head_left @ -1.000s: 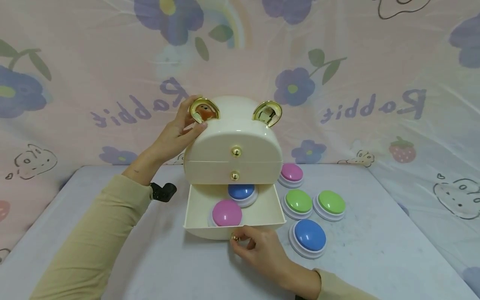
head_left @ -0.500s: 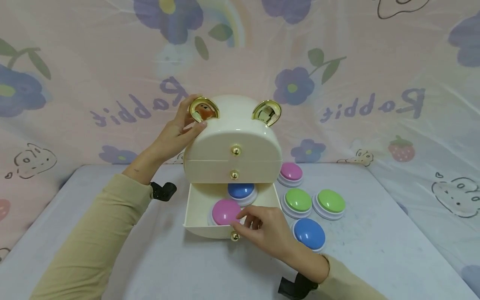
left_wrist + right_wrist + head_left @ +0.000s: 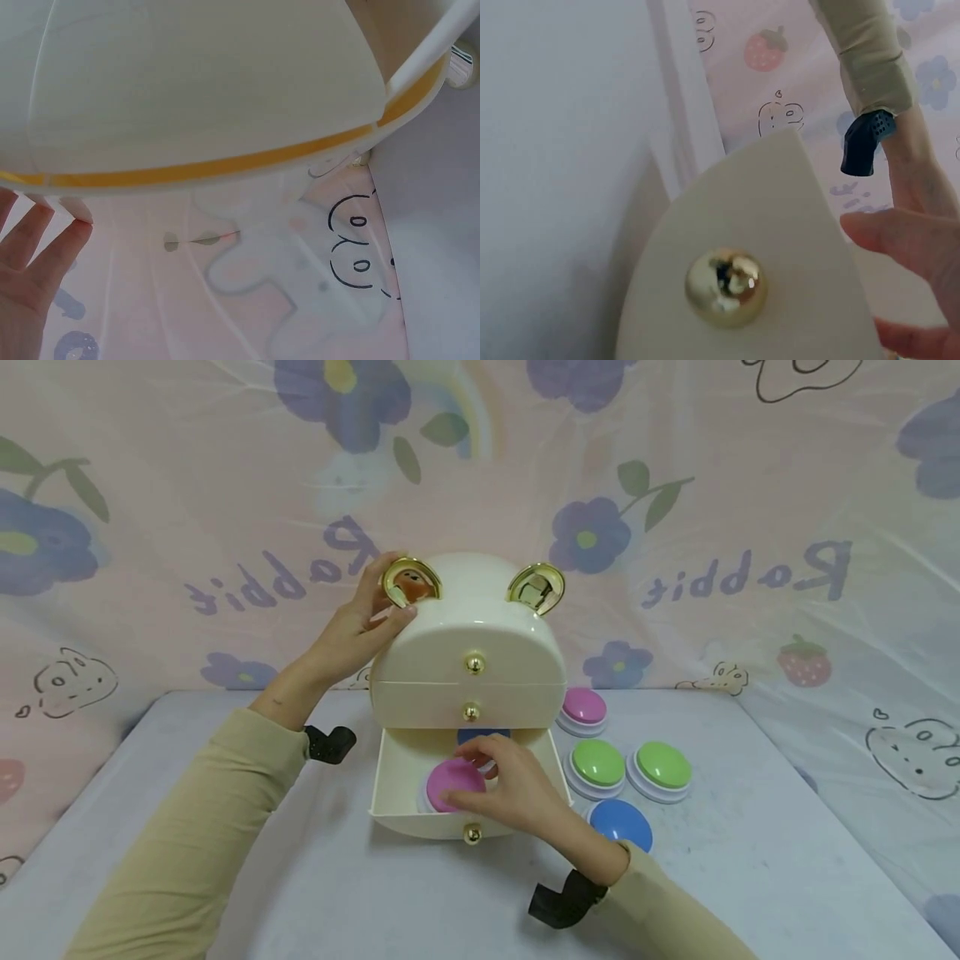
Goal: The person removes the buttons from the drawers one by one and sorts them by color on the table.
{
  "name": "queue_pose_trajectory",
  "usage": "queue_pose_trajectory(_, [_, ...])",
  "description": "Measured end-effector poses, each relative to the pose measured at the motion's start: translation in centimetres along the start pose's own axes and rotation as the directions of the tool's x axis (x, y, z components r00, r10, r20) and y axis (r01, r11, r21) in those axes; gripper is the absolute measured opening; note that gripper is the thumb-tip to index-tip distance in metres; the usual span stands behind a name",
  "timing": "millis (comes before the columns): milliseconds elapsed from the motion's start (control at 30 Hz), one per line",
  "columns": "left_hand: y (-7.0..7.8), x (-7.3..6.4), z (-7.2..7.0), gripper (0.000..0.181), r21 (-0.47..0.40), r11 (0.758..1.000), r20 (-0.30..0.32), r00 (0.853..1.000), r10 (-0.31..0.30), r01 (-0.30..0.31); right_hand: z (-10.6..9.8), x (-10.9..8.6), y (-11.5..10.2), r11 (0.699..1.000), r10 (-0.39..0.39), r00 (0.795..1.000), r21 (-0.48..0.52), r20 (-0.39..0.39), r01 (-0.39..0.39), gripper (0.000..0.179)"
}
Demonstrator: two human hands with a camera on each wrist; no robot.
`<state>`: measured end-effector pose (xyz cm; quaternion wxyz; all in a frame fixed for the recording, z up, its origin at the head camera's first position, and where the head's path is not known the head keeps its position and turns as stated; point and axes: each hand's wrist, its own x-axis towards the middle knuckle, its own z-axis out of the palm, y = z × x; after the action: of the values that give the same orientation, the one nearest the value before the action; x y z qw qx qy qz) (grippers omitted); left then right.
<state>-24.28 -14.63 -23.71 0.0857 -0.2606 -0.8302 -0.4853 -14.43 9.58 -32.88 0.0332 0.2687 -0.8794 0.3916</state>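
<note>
A cream storage box with gold ears stands mid-table, its bottom drawer pulled out. My left hand holds the box's left gold ear, thumb in front and fingers behind; the left wrist view shows its fingertips at the box edge. Inside the drawer sit a pink push button on a white base and, behind it, a mostly hidden blue one. My right hand reaches over the drawer front, thumb and bent fingers spread over the pink button. In the right wrist view the drawer's gold knob is uncovered.
Right of the box stand another pink button, two green buttons, one nearer and one farther right, and a blue button partly behind my right wrist. A patterned cloth hangs behind the white table.
My right hand has let go of the drawer knob, risen over the drawer front and moved in over the pink button. My left hand stays on the ear.
</note>
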Motion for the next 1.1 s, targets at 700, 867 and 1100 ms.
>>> queue_pose_trajectory(700, [-0.2, 0.2, -0.1, 0.063, 0.008, 1.000, 0.001, 1.000, -0.003, 0.003, 0.3, 1.1, 0.2, 0.975, 0.128, 0.985, -0.197, 0.120, -0.103, 0.058])
queue_pose_trajectory(867, [-0.1, 0.1, -0.1, 0.063, -0.009, 1.000, 0.000, 1.000, 0.001, -0.001, 0.2, 1.8, 0.1, 0.957, 0.123, 0.976, -0.282, 0.177, -0.069, 0.054])
queue_pose_trajectory(1100, [0.0, 0.0, 0.0, 0.064, -0.014, 1.000, 0.007, 1.000, 0.016, -0.016, 0.4, 1.8, 0.7, 0.975, 0.081, 0.981, -0.219, 0.177, -0.041, 0.053])
